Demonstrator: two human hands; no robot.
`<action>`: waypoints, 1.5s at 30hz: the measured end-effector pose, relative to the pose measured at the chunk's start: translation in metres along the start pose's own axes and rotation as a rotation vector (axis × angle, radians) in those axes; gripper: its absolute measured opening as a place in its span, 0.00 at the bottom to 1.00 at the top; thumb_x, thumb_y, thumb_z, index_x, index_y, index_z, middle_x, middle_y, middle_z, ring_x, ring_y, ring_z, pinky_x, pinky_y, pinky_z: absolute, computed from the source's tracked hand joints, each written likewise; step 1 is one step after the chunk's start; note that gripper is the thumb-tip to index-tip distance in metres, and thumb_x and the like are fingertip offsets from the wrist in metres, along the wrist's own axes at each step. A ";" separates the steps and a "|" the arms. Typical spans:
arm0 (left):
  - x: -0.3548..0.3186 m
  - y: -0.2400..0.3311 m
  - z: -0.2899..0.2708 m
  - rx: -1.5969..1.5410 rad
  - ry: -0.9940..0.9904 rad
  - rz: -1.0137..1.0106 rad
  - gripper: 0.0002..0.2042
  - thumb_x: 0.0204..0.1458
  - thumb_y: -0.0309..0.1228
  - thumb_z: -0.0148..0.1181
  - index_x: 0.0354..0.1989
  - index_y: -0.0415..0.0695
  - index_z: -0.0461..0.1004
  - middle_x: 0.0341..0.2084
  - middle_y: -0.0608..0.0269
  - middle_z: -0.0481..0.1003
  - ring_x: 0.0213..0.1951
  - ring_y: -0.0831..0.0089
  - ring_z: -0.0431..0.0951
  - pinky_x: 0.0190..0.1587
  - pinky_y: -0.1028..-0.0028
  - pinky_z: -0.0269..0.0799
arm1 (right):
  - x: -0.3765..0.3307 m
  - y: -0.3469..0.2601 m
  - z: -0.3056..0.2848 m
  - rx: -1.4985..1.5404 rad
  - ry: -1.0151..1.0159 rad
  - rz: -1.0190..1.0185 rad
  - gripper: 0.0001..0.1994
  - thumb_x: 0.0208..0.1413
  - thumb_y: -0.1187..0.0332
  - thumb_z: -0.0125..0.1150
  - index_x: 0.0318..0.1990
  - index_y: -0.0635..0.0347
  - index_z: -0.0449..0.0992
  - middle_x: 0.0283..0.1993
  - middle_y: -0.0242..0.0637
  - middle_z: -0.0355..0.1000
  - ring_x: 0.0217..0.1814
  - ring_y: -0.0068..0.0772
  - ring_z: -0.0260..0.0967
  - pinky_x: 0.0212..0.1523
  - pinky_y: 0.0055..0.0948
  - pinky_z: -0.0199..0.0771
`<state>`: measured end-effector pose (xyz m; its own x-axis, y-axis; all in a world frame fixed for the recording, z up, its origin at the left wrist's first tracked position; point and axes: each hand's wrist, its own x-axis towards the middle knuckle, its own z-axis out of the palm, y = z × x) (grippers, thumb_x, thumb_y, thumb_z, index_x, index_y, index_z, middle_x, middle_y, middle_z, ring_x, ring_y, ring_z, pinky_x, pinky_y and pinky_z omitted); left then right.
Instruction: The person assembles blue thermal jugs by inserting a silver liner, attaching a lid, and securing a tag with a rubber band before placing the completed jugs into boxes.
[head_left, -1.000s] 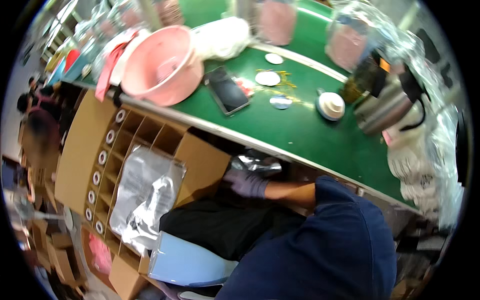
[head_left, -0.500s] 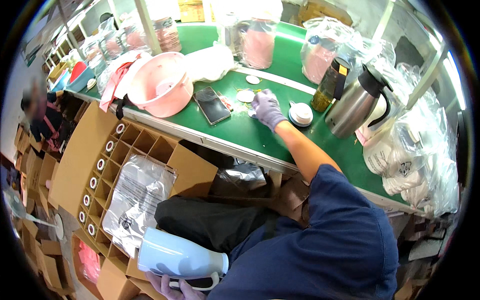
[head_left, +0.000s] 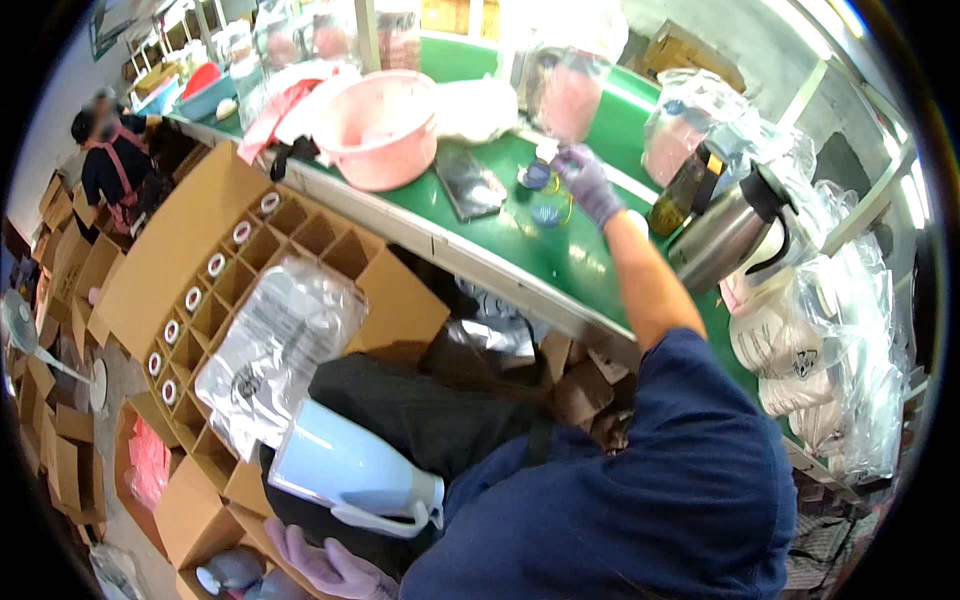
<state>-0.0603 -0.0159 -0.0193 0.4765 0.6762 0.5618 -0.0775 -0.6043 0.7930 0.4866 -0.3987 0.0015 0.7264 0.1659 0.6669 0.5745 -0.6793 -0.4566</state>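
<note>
A light blue jug [head_left: 350,470] with a white-blue handle lies tilted across my lap on dark trousers. My left hand [head_left: 335,568], in a pale purple glove, is beneath it with fingers spread, apart from the handle. Over the green table my gloved right hand [head_left: 588,182] has its fingertips drawn together at a small white piece [head_left: 546,150]; whether it is gripped is unclear. Just left of those fingers are a small dark blue round piece [head_left: 535,175] and a paler blue round piece [head_left: 547,212], with a thin yellow strand nearby.
A pink basin [head_left: 378,140], a dark phone [head_left: 468,185], a bottle with yellow-green contents [head_left: 680,195] and a steel jug [head_left: 725,235] stand or lie on the table. Bagged jugs [head_left: 800,335] line its right end. Beside my legs is an open divided carton [head_left: 215,330] with plastic bags on it.
My left hand has let go of the jug's handle and opened below it. My right hand has moved slightly farther over the table; blue round pieces show where white ones lay.
</note>
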 end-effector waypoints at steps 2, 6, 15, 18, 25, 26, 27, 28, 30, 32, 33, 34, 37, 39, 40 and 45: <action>0.002 0.008 -0.011 0.158 0.108 -0.028 0.21 0.58 0.31 0.51 0.59 0.35 0.66 0.65 0.43 0.60 0.67 0.50 0.59 0.69 0.54 0.52 | 0.015 -0.011 -0.013 0.047 -0.183 0.342 0.10 0.55 0.67 0.66 0.41 0.63 0.80 0.38 0.35 0.77 0.40 0.25 0.70 0.44 0.27 0.72; 0.022 0.013 -0.020 0.205 0.161 0.027 0.19 0.57 0.32 0.52 0.54 0.33 0.69 0.61 0.40 0.64 0.65 0.44 0.61 0.68 0.50 0.52 | 0.034 -0.098 -0.012 0.433 -0.282 0.221 0.09 0.59 0.68 0.61 0.41 0.65 0.78 0.35 0.32 0.75 0.38 0.21 0.69 0.43 0.23 0.71; 0.116 0.072 0.041 0.067 -0.380 -0.004 0.43 0.39 0.36 0.77 0.65 0.35 0.61 0.56 0.47 0.72 0.59 0.57 0.72 0.62 0.62 0.64 | -0.076 -0.404 0.027 1.032 -1.169 -0.436 0.05 0.57 0.73 0.62 0.38 0.62 0.75 0.36 0.34 0.75 0.40 0.25 0.74 0.42 0.27 0.74; 0.114 0.062 -0.001 -0.021 -0.387 -0.114 0.12 0.50 0.23 0.66 0.44 0.39 0.80 0.35 0.59 0.82 0.36 0.74 0.82 0.41 0.75 0.77 | -0.083 -0.429 0.045 1.522 -1.334 -0.056 0.07 0.58 0.72 0.60 0.42 0.63 0.71 0.34 0.35 0.73 0.39 0.28 0.74 0.43 0.27 0.75; 0.064 -0.007 -0.030 0.441 -0.464 0.051 0.10 0.45 0.21 0.64 0.37 0.43 0.77 0.28 0.58 0.76 0.32 0.59 0.76 0.36 0.65 0.71 | -0.143 -0.386 0.112 1.112 -1.558 -0.276 0.09 0.60 0.70 0.56 0.45 0.61 0.74 0.32 0.35 0.73 0.35 0.27 0.72 0.40 0.27 0.73; 0.043 -0.010 -0.027 0.415 -0.474 0.014 0.09 0.45 0.22 0.64 0.37 0.43 0.77 0.27 0.58 0.75 0.31 0.58 0.76 0.35 0.65 0.71 | -0.156 -0.372 0.110 1.067 -1.542 -0.480 0.08 0.59 0.69 0.56 0.44 0.60 0.74 0.33 0.38 0.73 0.35 0.32 0.74 0.40 0.31 0.74; 0.019 -0.005 -0.026 0.389 -0.486 -0.024 0.09 0.46 0.23 0.64 0.36 0.44 0.77 0.26 0.57 0.75 0.31 0.57 0.76 0.35 0.64 0.71 | -0.168 -0.361 0.101 1.019 -1.600 -0.629 0.07 0.58 0.70 0.54 0.42 0.58 0.74 0.34 0.40 0.74 0.36 0.39 0.75 0.41 0.35 0.75; -0.004 0.005 -0.025 0.369 -0.566 -0.101 0.08 0.46 0.24 0.64 0.36 0.43 0.76 0.26 0.56 0.75 0.30 0.56 0.77 0.35 0.64 0.71 | -0.188 -0.341 0.095 1.046 -1.632 -0.729 0.07 0.57 0.71 0.54 0.42 0.58 0.74 0.35 0.41 0.74 0.37 0.43 0.75 0.41 0.37 0.76; -0.052 0.018 -0.016 0.294 -0.598 -0.238 0.08 0.46 0.25 0.65 0.36 0.43 0.76 0.25 0.54 0.75 0.30 0.54 0.77 0.35 0.63 0.71 | -0.220 -0.321 0.068 1.084 -1.851 -0.578 0.07 0.58 0.72 0.56 0.43 0.57 0.73 0.38 0.41 0.75 0.40 0.41 0.77 0.44 0.36 0.77; -0.091 0.028 -0.001 0.213 -0.371 -0.334 0.07 0.46 0.26 0.66 0.34 0.41 0.76 0.27 0.52 0.78 0.31 0.54 0.79 0.35 0.64 0.72 | -0.256 -0.320 0.059 1.359 -1.684 -0.484 0.08 0.57 0.75 0.60 0.45 0.59 0.74 0.40 0.39 0.78 0.39 0.37 0.78 0.41 0.31 0.79; -0.102 0.027 0.005 0.146 -0.219 -0.306 0.07 0.46 0.25 0.66 0.34 0.41 0.76 0.28 0.52 0.78 0.32 0.55 0.79 0.35 0.64 0.73 | -0.261 -0.331 0.055 1.457 -1.678 -0.345 0.10 0.57 0.76 0.60 0.46 0.59 0.74 0.39 0.37 0.78 0.37 0.35 0.78 0.39 0.30 0.78; -0.114 0.023 0.010 0.079 -0.065 -0.276 0.07 0.47 0.25 0.66 0.34 0.41 0.77 0.28 0.52 0.78 0.32 0.55 0.80 0.35 0.65 0.73 | -0.259 -0.340 0.052 1.428 -1.683 -0.408 0.11 0.56 0.76 0.61 0.47 0.59 0.74 0.39 0.36 0.77 0.35 0.33 0.76 0.37 0.28 0.76; -0.088 0.047 -0.009 0.031 -0.241 -0.375 0.06 0.48 0.19 0.64 0.35 0.38 0.77 0.32 0.52 0.79 0.34 0.58 0.81 0.37 0.67 0.74 | -0.274 -0.370 0.047 1.302 -1.801 -0.399 0.25 0.54 0.75 0.64 0.60 0.59 0.68 0.49 0.39 0.72 0.44 0.33 0.71 0.40 0.25 0.72; -0.117 0.050 -0.017 -0.053 -0.134 -0.698 0.06 0.48 0.17 0.62 0.35 0.37 0.77 0.33 0.52 0.78 0.35 0.60 0.81 0.39 0.68 0.74 | -0.296 -0.374 0.049 1.309 -1.425 -0.743 0.33 0.52 0.72 0.66 0.67 0.59 0.62 0.65 0.48 0.65 0.63 0.41 0.69 0.55 0.30 0.75; -0.125 0.043 -0.030 0.043 -0.345 -0.547 0.08 0.49 0.17 0.61 0.38 0.36 0.77 0.34 0.55 0.79 0.37 0.65 0.80 0.42 0.69 0.75 | -0.293 -0.378 0.044 1.272 -1.506 -0.708 0.35 0.52 0.70 0.65 0.68 0.60 0.59 0.72 0.51 0.55 0.70 0.48 0.61 0.64 0.34 0.70; -0.134 0.056 -0.032 -0.346 -0.280 -0.825 0.13 0.53 0.21 0.60 0.47 0.35 0.74 0.42 0.62 0.78 0.47 0.72 0.75 0.52 0.71 0.69 | -0.299 -0.394 0.024 0.891 -1.598 -0.914 0.31 0.59 0.68 0.51 0.71 0.50 0.55 0.67 0.54 0.60 0.51 0.50 0.76 0.46 0.38 0.80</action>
<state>-0.1564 -0.1272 -0.0427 0.6869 0.6820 -0.2511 0.1445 0.2104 0.9669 0.0525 -0.1631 -0.0321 -0.4891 0.8710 0.0455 0.5148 0.3304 -0.7911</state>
